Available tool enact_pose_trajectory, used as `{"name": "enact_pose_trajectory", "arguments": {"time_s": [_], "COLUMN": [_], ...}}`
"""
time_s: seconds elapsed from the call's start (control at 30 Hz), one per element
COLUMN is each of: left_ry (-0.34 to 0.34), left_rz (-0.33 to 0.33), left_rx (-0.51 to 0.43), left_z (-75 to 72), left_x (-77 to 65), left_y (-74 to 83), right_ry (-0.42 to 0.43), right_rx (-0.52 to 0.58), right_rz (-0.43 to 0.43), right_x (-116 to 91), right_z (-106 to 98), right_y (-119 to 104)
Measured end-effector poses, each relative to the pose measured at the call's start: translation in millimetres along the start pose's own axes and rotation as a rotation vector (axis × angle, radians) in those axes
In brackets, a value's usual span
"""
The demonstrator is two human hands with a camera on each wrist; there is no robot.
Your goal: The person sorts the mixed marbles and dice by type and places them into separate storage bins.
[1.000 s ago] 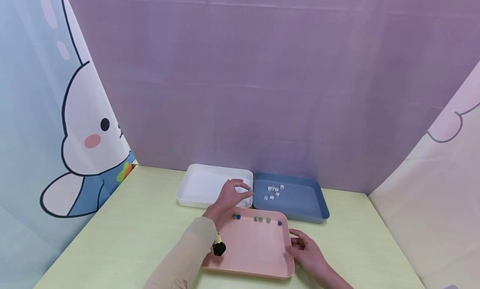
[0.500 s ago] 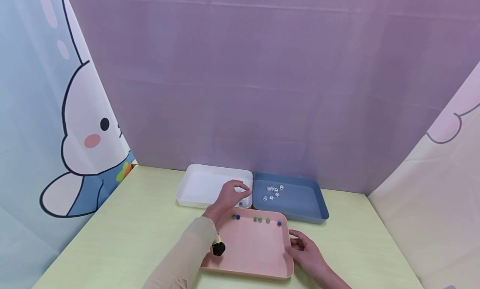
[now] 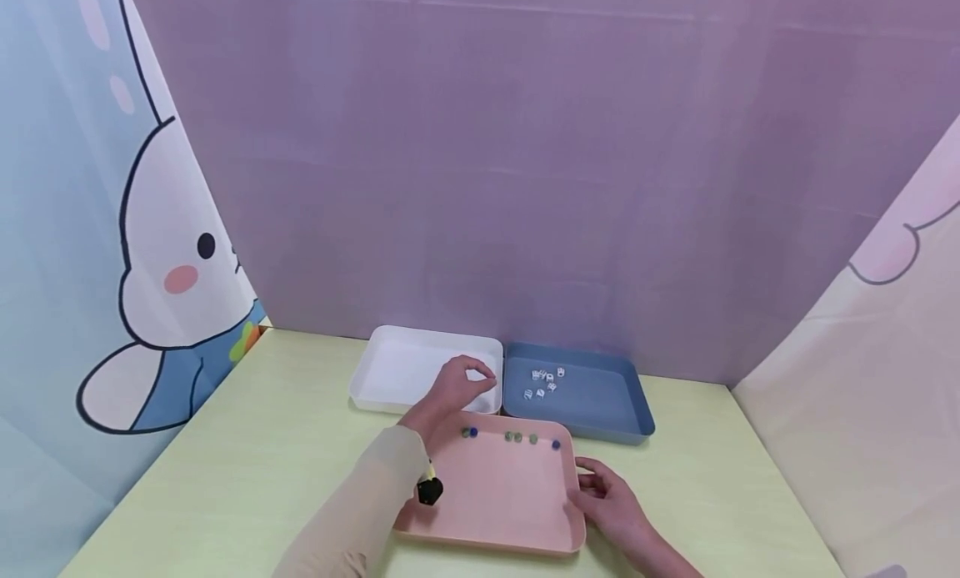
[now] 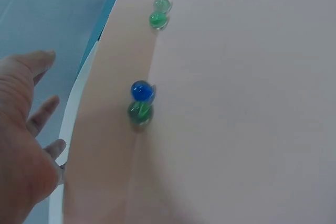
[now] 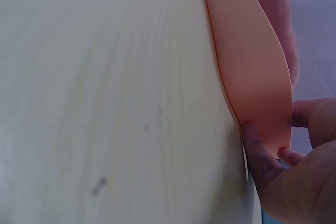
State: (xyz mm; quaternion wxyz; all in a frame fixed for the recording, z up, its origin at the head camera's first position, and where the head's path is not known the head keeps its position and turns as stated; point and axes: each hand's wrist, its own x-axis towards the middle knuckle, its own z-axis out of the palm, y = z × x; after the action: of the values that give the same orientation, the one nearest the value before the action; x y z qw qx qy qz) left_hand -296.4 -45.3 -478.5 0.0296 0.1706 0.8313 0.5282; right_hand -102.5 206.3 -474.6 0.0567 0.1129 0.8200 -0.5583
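Note:
My left hand (image 3: 454, 386) hovers over the right part of the white tray (image 3: 405, 365), fingers loosely bent and nothing visible between them. In the left wrist view, that hand's fingers are spread apart beside the pink tray's edge. The fingers and thumb of my right hand (image 3: 617, 505) grip the right wall of the pink tray (image 3: 495, 499). Glass marbles lie along that tray's far wall: a blue marble (image 4: 142, 91) touching a green marble (image 4: 140, 113), three more green ones, including a green marble (image 3: 533, 439), and a blue marble (image 3: 557, 444) farther right.
Behind and to the right, a blue tray (image 3: 600, 394) holds several white dice (image 3: 550, 377). It stands beside the white tray on the pale yellow table (image 3: 225, 444). A purple cloth (image 3: 525, 161) hangs behind the table, with patterned cloths on both sides.
My left hand let go of a marble, which dropped into the white tray half a second ago and is now out of sight. The right hand keeps its place at the pink tray.

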Motion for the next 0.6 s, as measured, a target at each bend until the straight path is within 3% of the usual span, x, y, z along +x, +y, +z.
{"name": "enact_pose_trajectory", "arguments": {"time_s": [0.17,0.4,0.6], "left_ry": [-0.064,-0.138,-0.247], "left_rz": [0.046,0.274,0.334], "left_rx": [0.141,0.478,0.633], "left_z": [-10.1,-22.6,-31.2], "left_x": [-0.6,-3.6,-8.4], "left_y": [2.8,9.4,23.8], "right_ry": [0.020,0.037,0.044], "right_rx": [-0.015,-0.038,-0.033], "right_rz": [0.004,0.012,0.015], "right_x": [0,1,-1], "right_z": [1,2,2], "right_y": [-1,-4,-4]}}
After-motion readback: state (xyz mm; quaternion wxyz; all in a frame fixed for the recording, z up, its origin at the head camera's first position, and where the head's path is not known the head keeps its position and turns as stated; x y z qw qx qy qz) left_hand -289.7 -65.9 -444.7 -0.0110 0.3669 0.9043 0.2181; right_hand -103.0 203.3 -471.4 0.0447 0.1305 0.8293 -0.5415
